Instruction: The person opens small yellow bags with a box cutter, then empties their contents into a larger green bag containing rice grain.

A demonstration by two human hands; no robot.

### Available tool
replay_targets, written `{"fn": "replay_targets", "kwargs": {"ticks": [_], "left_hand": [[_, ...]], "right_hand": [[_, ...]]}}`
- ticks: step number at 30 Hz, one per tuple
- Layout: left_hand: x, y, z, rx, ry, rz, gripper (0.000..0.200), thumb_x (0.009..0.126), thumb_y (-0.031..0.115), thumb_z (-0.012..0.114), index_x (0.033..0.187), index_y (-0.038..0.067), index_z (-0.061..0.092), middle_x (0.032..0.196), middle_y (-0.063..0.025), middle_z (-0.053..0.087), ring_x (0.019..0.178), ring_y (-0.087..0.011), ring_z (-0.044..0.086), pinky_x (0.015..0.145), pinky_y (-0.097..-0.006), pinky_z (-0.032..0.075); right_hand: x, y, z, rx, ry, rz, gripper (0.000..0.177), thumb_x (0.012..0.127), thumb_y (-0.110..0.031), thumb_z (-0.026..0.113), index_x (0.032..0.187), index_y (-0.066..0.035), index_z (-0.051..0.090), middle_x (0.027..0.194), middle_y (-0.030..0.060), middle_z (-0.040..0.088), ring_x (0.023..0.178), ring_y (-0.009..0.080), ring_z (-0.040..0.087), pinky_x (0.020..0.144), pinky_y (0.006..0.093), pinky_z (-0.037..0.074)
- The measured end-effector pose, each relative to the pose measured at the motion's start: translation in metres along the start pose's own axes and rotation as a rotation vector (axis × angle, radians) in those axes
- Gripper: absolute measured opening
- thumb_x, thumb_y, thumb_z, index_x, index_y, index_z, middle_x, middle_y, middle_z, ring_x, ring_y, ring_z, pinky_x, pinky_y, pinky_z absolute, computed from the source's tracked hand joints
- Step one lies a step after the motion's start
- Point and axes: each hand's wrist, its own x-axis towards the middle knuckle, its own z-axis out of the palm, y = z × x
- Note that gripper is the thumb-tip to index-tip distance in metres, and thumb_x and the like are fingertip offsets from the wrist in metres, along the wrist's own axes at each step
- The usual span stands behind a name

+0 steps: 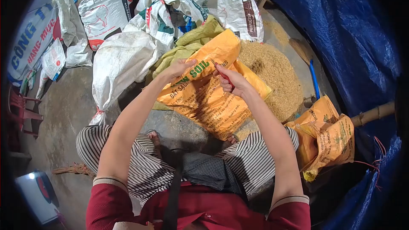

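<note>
An orange sack point(208, 106) printed with green and dark lettering hangs in front of me, its upper part folded over. My left hand point(177, 69) is closed on the sack's upper left part, beside the green "SOIL" print. In my right hand point(233, 81) is a small red-handled tool point(226, 77), with fingers wrapped round the handle. Its thin tip points up and left, right at the folded upper part of the sack. Whether it is a knife or snips I cannot tell. Behind the sack lies crumpled yellow-green sacking point(187, 42).
A heap of golden husks point(277, 76) spreads behind the sack. White filled sacks point(121, 59) crowd the back left. At right stand another orange sack point(328, 136), a blue-handled tool point(314, 79) and a blue tarp point(341, 25). A red plastic chair point(23, 108) sits at far left.
</note>
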Motion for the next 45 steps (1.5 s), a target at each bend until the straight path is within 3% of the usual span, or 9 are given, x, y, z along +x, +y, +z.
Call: {"fn": "replay_targets", "kwargs": {"ticks": [1,3,4,6,12,27,34,36,45], "left_hand": [[-0.009,0.007,0.005,0.001,0.001,-0.001,0.050,0.085,0.044,0.053,0.107,0.000,0.056,0.095,-0.0073,0.059,0.085,-0.0115,0.052,0.074,-0.0273,0.042],[-0.030,0.026,0.016,-0.077,0.091,0.016,0.040,0.085,0.041,0.054,0.088,0.002,0.062,0.073,-0.0040,0.062,0.055,-0.0075,0.053,0.048,-0.0233,0.042],[-0.028,0.024,0.015,-0.077,0.092,0.016,0.040,0.085,0.041,0.054,0.088,0.002,0.062,0.073,-0.0040,0.062,0.055,-0.0075,0.053,0.048,-0.0233,0.042],[-0.020,0.018,0.015,-0.137,0.026,0.028,0.043,0.085,0.041,0.053,0.089,-0.001,0.061,0.079,-0.0075,0.064,0.061,-0.0110,0.058,0.054,-0.0253,0.048],[-0.013,0.014,0.016,-0.053,0.015,0.022,0.045,0.086,0.042,0.051,0.094,-0.002,0.060,0.086,-0.0104,0.063,0.069,-0.0138,0.059,0.059,-0.0297,0.049],[-0.017,0.020,0.020,-0.065,-0.013,0.043,0.043,0.086,0.041,0.051,0.098,0.001,0.060,0.094,-0.0091,0.060,0.080,-0.0137,0.054,0.071,-0.0266,0.043],[-0.016,0.025,0.023,-0.082,-0.039,0.089,0.038,0.088,0.037,0.050,0.097,0.001,0.061,0.087,-0.0074,0.061,0.076,-0.0122,0.056,0.069,-0.0270,0.045],[-0.009,0.014,0.022,-0.168,-0.018,0.092,0.047,0.087,0.041,0.048,0.106,0.000,0.058,0.099,-0.0116,0.060,0.088,-0.0158,0.054,0.081,-0.0299,0.040],[-0.006,0.013,0.020,-0.180,-0.020,0.056,0.046,0.087,0.040,0.048,0.109,0.001,0.057,0.099,-0.0112,0.061,0.083,-0.0140,0.057,0.074,-0.0282,0.045]], "right_hand": [[0.001,0.000,0.000,0.015,-0.006,-0.004,0.030,0.089,-0.037,0.048,0.086,-0.008,0.052,0.047,-0.0053,0.031,0.036,0.0051,0.025,0.034,0.0203,0.020],[0.003,-0.001,0.002,0.031,-0.017,-0.009,0.030,0.089,-0.037,0.048,0.085,-0.008,0.053,0.047,-0.0055,0.030,0.036,0.0049,0.025,0.034,0.0201,0.019],[0.002,-0.002,0.003,0.023,-0.020,-0.011,0.030,0.089,-0.037,0.048,0.085,-0.008,0.053,0.046,-0.0058,0.030,0.036,0.0046,0.024,0.034,0.0200,0.019],[0.001,-0.003,0.004,0.015,-0.024,-0.013,0.029,0.089,-0.037,0.048,0.085,-0.008,0.052,0.046,-0.0061,0.031,0.036,0.0043,0.024,0.033,0.0198,0.018],[-0.002,-0.008,0.005,0.069,-0.052,0.012,0.029,0.088,-0.037,0.049,0.084,-0.009,0.052,0.046,-0.0067,0.031,0.036,0.0038,0.023,0.033,0.0191,0.017],[-0.015,-0.018,0.023,-0.073,0.057,-0.141,0.027,0.087,-0.034,0.052,0.079,-0.009,0.052,0.045,-0.0063,0.030,0.033,0.0039,0.022,0.033,0.0198,0.016],[-0.022,-0.023,0.021,0.194,-0.134,-0.104,0.027,0.089,-0.033,0.049,0.081,-0.008,0.053,0.045,-0.0062,0.031,0.033,0.0033,0.024,0.032,0.0187,0.018],[-0.024,-0.023,0.021,0.142,-0.123,-0.068,0.027,0.089,-0.033,0.049,0.082,-0.008,0.053,0.045,-0.0063,0.031,0.033,0.0032,0.023,0.032,0.0185,0.018],[-0.019,-0.022,0.017,0.099,-0.097,-0.049,0.027,0.088,-0.034,0.051,0.081,-0.009,0.053,0.044,-0.0066,0.031,0.034,0.0030,0.023,0.032,0.0182,0.018]]}}
